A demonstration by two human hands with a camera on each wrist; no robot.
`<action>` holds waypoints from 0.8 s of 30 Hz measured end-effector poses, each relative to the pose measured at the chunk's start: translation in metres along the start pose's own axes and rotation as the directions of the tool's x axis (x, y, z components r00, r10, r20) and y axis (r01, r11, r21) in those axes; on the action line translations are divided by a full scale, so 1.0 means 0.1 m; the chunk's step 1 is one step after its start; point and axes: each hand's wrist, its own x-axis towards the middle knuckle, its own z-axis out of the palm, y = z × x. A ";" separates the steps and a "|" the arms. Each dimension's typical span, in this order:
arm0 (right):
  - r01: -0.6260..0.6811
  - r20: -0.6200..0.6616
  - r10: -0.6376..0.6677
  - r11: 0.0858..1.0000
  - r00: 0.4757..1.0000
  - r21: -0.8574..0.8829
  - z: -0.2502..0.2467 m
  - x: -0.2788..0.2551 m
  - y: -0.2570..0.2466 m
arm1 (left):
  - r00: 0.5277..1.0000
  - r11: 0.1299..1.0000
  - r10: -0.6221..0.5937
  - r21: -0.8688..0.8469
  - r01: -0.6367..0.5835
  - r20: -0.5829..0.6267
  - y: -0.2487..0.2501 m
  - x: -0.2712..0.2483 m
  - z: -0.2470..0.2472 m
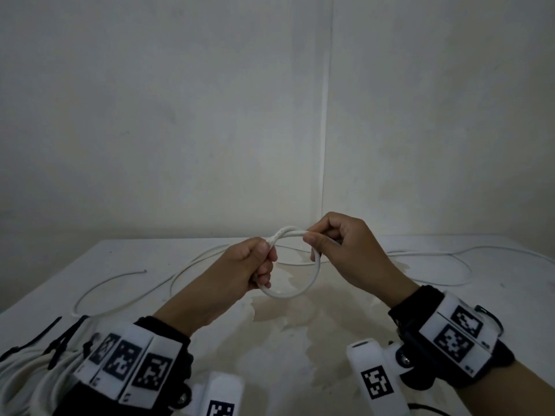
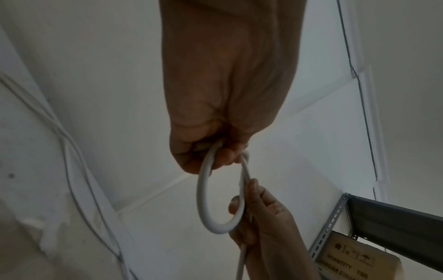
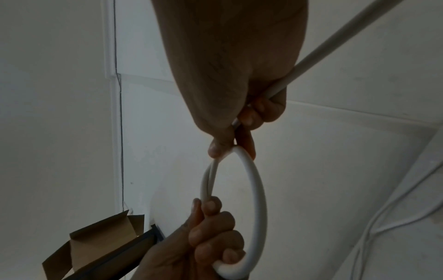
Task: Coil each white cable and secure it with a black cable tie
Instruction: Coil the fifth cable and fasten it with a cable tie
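— Hands first: what are they doing?

— Both are raised above the white table [image 1: 300, 340]; the left hand [image 1: 240, 271] has its fingers curled into a fist round the white cable [image 1: 312, 280], thumb pressed on top where two strands cross; the right hand [image 1: 345, 253] pinches the same cable between thumb and forefinger, the other fingers folded in behind.

— And the cable itself?

— It forms one small loop hanging between the two hands, clear of the tabletop; from the left wrist view the loop [image 2: 203, 199] runs out of the left fist and down to the right hand's fingers [image 2: 251, 191]; from the right wrist view a straight length of cable [image 3: 335, 47] leaves the right hand toward the upper corner, and the left hand [image 3: 210, 236] grips the loop's lower end, two strands side by side just above its thumb.

— Where does the rest of it lie?

— Slack runs in wide curves across the table behind the hands, one loose end [image 1: 144, 271] lying to the left; more loops trail off to the right.

— Anything else nearby?

— At the near left edge sit bundled white cables [image 1: 27, 373] with black cable ties [image 1: 57, 340] on them; whether those ties are fastened I cannot tell; a brown carton [image 2: 354, 261] sits under a dark metal shelf [image 2: 395, 223] off to the side.
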 end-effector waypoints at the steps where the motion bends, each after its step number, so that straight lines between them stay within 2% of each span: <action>1: -0.005 0.001 0.005 1.000 1.000 -0.001 0.00 0.00 0.02 | 1.000 1.000 -0.015 0.009 0.015 -0.008 -0.01 0.00 0.01; 4: -0.022 -0.013 0.021 0.999 1.000 -0.030 0.04 -0.01 0.08 | 0.999 0.999 -0.033 0.033 0.034 -0.032 -0.04 0.00 0.06; 7: -0.040 -0.020 0.039 0.998 0.999 -0.043 0.07 -0.02 0.12 | 0.995 0.990 0.021 0.141 -0.007 -0.097 -0.08 0.00 0.09; 9: -0.034 -0.008 0.033 0.999 0.999 -0.038 0.07 -0.02 0.14 | 0.990 0.991 0.040 0.131 -0.022 -0.137 -0.10 0.00 0.08; 12: -0.012 0.003 0.012 0.996 1.000 -0.089 0.05 -0.02 0.19 | 0.979 0.997 0.029 0.075 -0.014 -0.202 -0.10 0.01 0.00; 16: 0.040 -0.068 -0.059 0.964 0.996 -0.263 -0.06 -0.03 0.33 | 0.962 0.996 -0.008 -0.090 -0.017 -0.272 -0.10 0.03 -0.15; 18: 0.035 -0.115 -0.074 0.950 0.991 -0.310 -0.13 -0.03 0.40 | 0.954 0.986 -0.034 -0.164 -0.017 -0.298 -0.09 0.03 -0.21; 24: -0.019 -0.242 -0.119 0.865 0.963 -0.501 -0.40 0.12 0.65 | 0.920 0.969 -0.026 -0.237 -0.074 -0.391 -0.07 0.02 -0.45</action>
